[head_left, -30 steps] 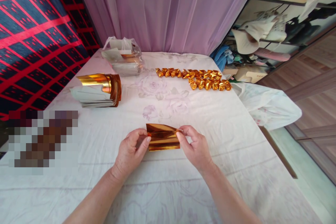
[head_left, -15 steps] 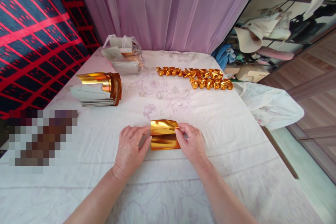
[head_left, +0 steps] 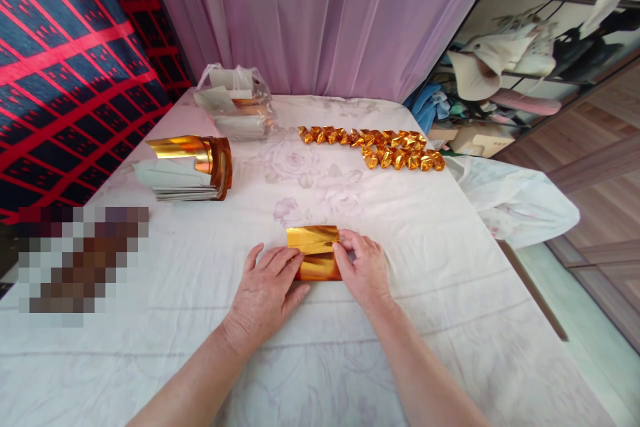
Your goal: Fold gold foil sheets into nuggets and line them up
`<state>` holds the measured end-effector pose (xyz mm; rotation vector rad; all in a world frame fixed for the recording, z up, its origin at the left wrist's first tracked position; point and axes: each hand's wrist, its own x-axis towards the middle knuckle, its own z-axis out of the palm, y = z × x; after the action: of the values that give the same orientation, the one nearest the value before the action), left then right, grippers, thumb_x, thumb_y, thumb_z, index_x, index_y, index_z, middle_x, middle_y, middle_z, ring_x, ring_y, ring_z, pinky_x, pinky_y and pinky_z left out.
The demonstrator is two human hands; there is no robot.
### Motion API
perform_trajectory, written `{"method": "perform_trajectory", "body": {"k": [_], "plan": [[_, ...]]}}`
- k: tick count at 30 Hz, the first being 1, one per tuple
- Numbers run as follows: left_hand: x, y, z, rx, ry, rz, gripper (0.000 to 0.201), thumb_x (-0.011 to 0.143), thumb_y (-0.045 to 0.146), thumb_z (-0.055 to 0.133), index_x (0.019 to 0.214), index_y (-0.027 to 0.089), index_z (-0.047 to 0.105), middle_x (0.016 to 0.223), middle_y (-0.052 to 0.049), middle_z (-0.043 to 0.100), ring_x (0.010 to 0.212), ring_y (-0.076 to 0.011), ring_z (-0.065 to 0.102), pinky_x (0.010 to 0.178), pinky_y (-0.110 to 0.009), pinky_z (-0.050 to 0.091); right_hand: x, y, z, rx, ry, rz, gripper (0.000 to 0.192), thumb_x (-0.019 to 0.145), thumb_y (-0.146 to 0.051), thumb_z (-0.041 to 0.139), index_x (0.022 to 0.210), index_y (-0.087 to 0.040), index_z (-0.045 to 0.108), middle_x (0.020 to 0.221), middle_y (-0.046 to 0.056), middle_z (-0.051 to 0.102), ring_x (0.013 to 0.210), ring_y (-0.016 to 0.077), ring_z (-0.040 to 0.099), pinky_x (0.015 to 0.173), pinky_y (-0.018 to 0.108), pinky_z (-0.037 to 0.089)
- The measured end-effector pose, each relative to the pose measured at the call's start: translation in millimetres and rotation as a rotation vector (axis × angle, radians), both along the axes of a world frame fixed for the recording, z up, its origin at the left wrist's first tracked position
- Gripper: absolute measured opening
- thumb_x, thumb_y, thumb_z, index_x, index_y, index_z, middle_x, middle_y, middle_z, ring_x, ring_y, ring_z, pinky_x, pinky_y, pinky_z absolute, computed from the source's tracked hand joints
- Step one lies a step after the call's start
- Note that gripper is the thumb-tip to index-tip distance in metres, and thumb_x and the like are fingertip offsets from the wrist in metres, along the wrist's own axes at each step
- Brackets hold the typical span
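A folded sheet of gold foil paper (head_left: 314, 247) lies flat on the white cloth-covered table (head_left: 410, 227), just in front of me. My left hand (head_left: 265, 293) rests palm down with its fingers pressing on the sheet's left part. My right hand (head_left: 363, 268) pinches the sheet's right edge between thumb and fingers. A stack of gold-and-white foil sheets (head_left: 187, 170), its top sheets curling up, sits at the left. Two rows of several folded gold pieces (head_left: 375, 147) lie at the back right.
A clear plastic bag with more foil sheets (head_left: 235, 103) stands at the back left. A white plastic bag (head_left: 510, 197) hangs off the table's right edge. A purple curtain (head_left: 320, 20) hangs behind, a red-and-blue patterned cloth at left, cluttered shelves at right.
The gold sheet's raised upper flap has been folded down flat. My left hand slid rightward onto the sheet and now presses it; my right hand stayed at the right edge.
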<state>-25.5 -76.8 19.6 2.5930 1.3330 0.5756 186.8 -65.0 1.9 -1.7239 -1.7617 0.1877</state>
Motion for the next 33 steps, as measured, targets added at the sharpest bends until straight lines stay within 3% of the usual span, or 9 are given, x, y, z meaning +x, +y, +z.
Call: {"method": "perform_trajectory", "body": {"k": [5, 9, 11, 15, 18, 23, 33], "plan": [[1, 0, 0.2, -0.01, 0.0, 0.01, 0.038, 0.09, 0.039, 0.057, 0.124, 0.022, 0.063, 0.123, -0.01, 0.066, 0.115, -0.0302, 0.058, 0.112, -0.057, 0.027, 5, -2, -1.8, 0.002, 0.039, -0.003, 0.028, 0.094, -0.03, 0.044, 0.114, -0.021, 0.062, 0.088, 0.005, 0.074, 0.087, 0.0231, 0.065, 0.082, 0.038, 0.047], [1, -1, -0.5, -0.008, -0.013, 0.013, 0.036, 0.091, 0.036, 0.056, 0.123, 0.022, 0.064, 0.122, -0.01, 0.066, 0.115, -0.0294, 0.058, 0.112, -0.056, 0.026, 12, -9, 2.9, 0.092, 0.097, 0.043, 0.025, 0.093, -0.031, 0.048, 0.109, -0.021, 0.063, 0.1, 0.008, 0.072, 0.094, 0.0235, 0.064, 0.085, 0.039, 0.05], [1, -1, -0.9, -0.01, -0.013, 0.016, 0.036, 0.091, 0.035, 0.056, 0.123, 0.022, 0.064, 0.122, -0.01, 0.066, 0.115, -0.0293, 0.057, 0.112, -0.056, 0.026, 16, -14, 9.3, 0.124, 0.097, 0.117, 0.023, 0.092, -0.031, 0.049, 0.106, -0.021, 0.065, 0.104, 0.009, 0.07, 0.099, 0.0233, 0.063, 0.088, 0.04, 0.051], [0, 0, -1.1, -0.008, -0.013, 0.013, 0.036, 0.09, 0.034, 0.057, 0.123, 0.022, 0.063, 0.122, -0.01, 0.066, 0.115, -0.0295, 0.058, 0.112, -0.056, 0.028, 20, -23, 20.7, 0.041, -0.024, 0.363, 0.03, 0.092, -0.038, 0.052, 0.114, -0.023, 0.066, 0.12, 0.009, 0.068, 0.117, 0.0259, 0.057, 0.1, 0.045, 0.045], [0, 0, -0.7, -0.01, -0.01, 0.011, 0.036, 0.09, 0.033, 0.056, 0.123, 0.022, 0.063, 0.123, -0.01, 0.066, 0.115, -0.0295, 0.057, 0.111, -0.056, 0.028, 20, -27, 21.5, -0.022, -0.146, 0.442, 0.037, 0.09, -0.044, 0.057, 0.119, -0.022, 0.066, 0.127, 0.008, 0.066, 0.125, 0.0289, 0.051, 0.102, 0.048, 0.042], [0, 0, 0.0, -0.029, -0.008, 0.011, 0.035, 0.091, 0.034, 0.056, 0.123, 0.021, 0.064, 0.122, -0.01, 0.067, 0.115, -0.0296, 0.058, 0.111, -0.057, 0.028, 23, -28, 14.5, -0.036, -0.213, 0.406, 0.024, 0.092, -0.035, 0.058, 0.109, -0.025, 0.071, 0.123, 0.006, 0.069, 0.12, 0.0273, 0.054, 0.099, 0.048, 0.042], [-7, 5, 0.2, -0.031, -0.116, 0.05, 0.024, 0.096, 0.037, 0.051, 0.108, 0.024, 0.067, 0.113, -0.005, 0.073, 0.109, -0.0241, 0.063, 0.106, -0.05, 0.034, 27, -24, 8.3, 0.015, -0.077, 0.344, 0.019, 0.095, -0.033, 0.054, 0.095, -0.025, 0.072, 0.112, 0.004, 0.073, 0.113, 0.0241, 0.059, 0.096, 0.043, 0.043]]}}
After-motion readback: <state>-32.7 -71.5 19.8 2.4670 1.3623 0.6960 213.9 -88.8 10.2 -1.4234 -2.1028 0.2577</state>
